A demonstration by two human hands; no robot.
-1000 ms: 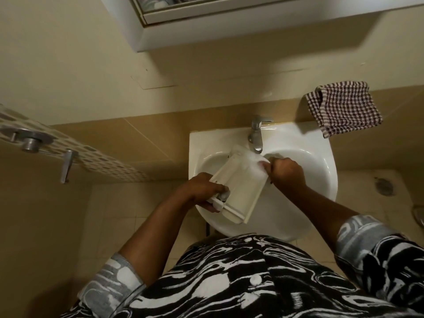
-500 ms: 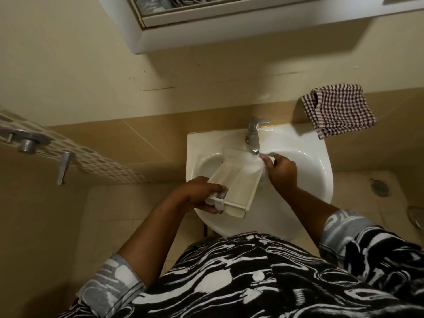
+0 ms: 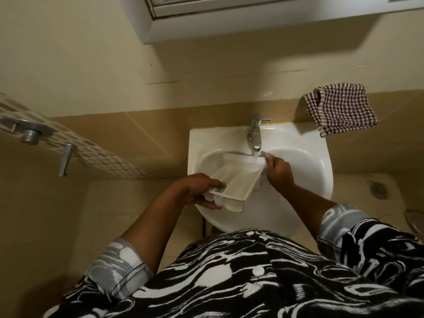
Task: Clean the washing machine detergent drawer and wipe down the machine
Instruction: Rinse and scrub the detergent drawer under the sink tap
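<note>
As the tap [image 3: 255, 136] runs, the left hand [image 3: 199, 191] grips the detergent drawer [image 3: 238, 180], tilted seemingly for rinsing. The right hand [image 3: 278, 173] pinches its far corner.

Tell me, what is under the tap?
Water from the tap falls on the far end of the detergent drawer, where the right hand pinches a white cloth. The drawer hides the bottom of the sink.

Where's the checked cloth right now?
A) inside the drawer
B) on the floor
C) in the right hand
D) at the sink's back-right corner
D: the checked cloth sits at the back-right corner of the sink, right of the tap.
</note>
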